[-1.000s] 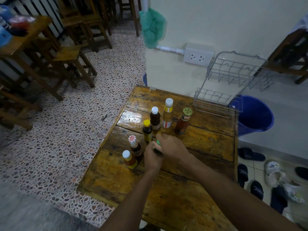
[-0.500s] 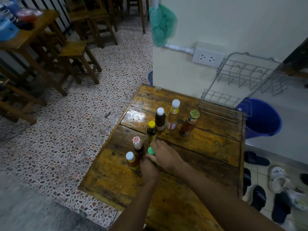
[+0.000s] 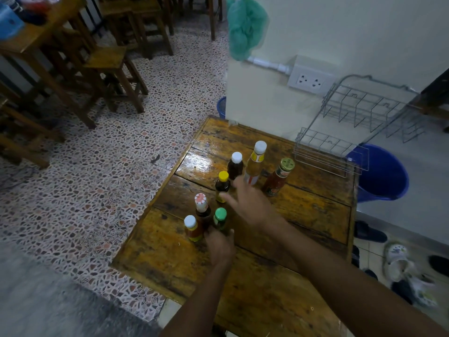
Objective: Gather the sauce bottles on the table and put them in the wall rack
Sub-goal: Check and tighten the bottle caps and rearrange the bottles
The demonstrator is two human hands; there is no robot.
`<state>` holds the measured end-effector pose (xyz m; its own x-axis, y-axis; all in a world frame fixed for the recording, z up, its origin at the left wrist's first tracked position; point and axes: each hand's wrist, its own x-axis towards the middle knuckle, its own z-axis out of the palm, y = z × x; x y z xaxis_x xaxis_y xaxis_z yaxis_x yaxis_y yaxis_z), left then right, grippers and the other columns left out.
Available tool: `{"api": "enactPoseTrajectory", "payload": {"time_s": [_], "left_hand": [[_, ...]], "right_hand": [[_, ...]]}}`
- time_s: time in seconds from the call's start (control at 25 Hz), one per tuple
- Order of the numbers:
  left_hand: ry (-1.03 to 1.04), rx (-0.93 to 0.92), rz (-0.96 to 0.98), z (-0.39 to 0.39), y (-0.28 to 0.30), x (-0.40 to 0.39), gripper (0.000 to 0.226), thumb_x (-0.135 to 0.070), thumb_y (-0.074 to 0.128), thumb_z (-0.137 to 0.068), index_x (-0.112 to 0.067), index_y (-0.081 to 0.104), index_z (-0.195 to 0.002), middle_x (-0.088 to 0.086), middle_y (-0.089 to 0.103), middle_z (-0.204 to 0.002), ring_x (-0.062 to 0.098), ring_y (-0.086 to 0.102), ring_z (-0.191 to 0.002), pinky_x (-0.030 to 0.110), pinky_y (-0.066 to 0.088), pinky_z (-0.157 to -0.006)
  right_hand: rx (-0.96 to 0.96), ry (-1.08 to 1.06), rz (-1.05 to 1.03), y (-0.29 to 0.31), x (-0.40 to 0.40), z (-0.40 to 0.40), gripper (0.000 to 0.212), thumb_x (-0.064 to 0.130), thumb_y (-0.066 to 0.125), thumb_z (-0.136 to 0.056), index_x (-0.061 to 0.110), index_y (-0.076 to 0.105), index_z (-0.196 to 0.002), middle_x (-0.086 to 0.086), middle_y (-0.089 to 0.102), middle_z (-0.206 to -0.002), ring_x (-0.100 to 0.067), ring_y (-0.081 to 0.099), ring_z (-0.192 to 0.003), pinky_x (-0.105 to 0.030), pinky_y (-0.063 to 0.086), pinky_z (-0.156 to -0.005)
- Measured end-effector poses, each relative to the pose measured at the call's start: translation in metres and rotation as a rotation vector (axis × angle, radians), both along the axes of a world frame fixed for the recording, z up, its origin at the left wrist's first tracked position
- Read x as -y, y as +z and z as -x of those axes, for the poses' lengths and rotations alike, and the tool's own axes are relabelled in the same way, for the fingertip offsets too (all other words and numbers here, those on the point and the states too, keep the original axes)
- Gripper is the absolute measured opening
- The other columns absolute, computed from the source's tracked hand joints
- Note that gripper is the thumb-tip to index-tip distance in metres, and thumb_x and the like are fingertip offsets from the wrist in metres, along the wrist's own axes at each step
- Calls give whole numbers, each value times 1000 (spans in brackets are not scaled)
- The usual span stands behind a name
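Several sauce bottles stand on the wooden table (image 3: pixel 303 215). My left hand (image 3: pixel 220 246) grips the base of the green-capped bottle (image 3: pixel 220 218), next to a red-and-white-capped bottle (image 3: pixel 201 206) and a small white-capped orange bottle (image 3: pixel 192 228). My right hand (image 3: pixel 250 203) hovers with fingers spread, holding nothing, close to the yellow-capped bottle (image 3: pixel 222 186). Behind it stand a dark white-capped bottle (image 3: pixel 235 165), a tall yellow-labelled bottle (image 3: pixel 255 164) and a red sauce bottle with a gold lid (image 3: pixel 279 177). The empty wire wall rack (image 3: pixel 357 122) hangs on the wall at the table's far right.
A blue bucket (image 3: pixel 381 173) stands on the floor under the rack, with sandals (image 3: pixel 401 263) beside the table's right edge. A wall socket (image 3: pixel 311 81) and a green mesh bag (image 3: pixel 245 27) are on the wall. Wooden stools (image 3: pixel 109 69) stand on the terrazzo floor to the left.
My right hand has let go of the green-capped bottle and moved forward with fingers spread toward the yellow-capped bottle. My left hand stays at the green-capped bottle's base.
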<state>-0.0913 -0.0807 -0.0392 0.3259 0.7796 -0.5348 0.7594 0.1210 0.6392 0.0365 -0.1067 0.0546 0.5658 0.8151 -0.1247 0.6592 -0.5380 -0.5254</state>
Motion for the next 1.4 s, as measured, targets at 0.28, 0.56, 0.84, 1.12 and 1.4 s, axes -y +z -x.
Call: {"api": "enactPoseTrajectory", "payload": {"time_s": [0.28,0.56,0.84,1.12,1.4], "left_hand": [[-198,-101,-36,14,15,8,62,-45,67,-89,-14,44,-138,10,60,-130,28,62,-116,39,55,-92],[-403,404,-335,-8,82,21,16,-40,62,-95,-29,54,-104,-12,60,-93,6,59,-83,30,52,-68],[-499,596,-352,-82,114,1,39,-49,60,-80,-21,58,-107,0,61,-104,22,58,-93,47,51,-72],[-686,678,-79,-87,119,19,30,-41,77,-80,-30,64,-104,-8,72,-94,5,67,-85,34,57,-70],[-527,563,-229,-88,110,30,29,-42,71,-76,-24,64,-98,-8,71,-83,4,65,-74,22,48,-56]], "right_hand": [[306,156,165,2,-50,-18,47,39,46,-108,13,39,-147,-19,56,-121,-38,63,-96,-40,47,-65],[303,99,-11,36,19,-24,26,36,50,-107,13,49,-119,-10,61,-107,-31,61,-89,-40,47,-65],[416,117,-48,94,78,-40,29,43,48,-106,14,50,-105,-9,62,-96,-31,59,-79,-39,39,-59],[1023,237,39,98,109,-64,34,39,53,-100,18,57,-74,-4,60,-69,-24,55,-67,-30,29,-43],[808,-5,118,90,96,-56,45,34,38,-100,19,45,-58,-1,53,-51,-24,48,-46,-25,32,-40]]}}
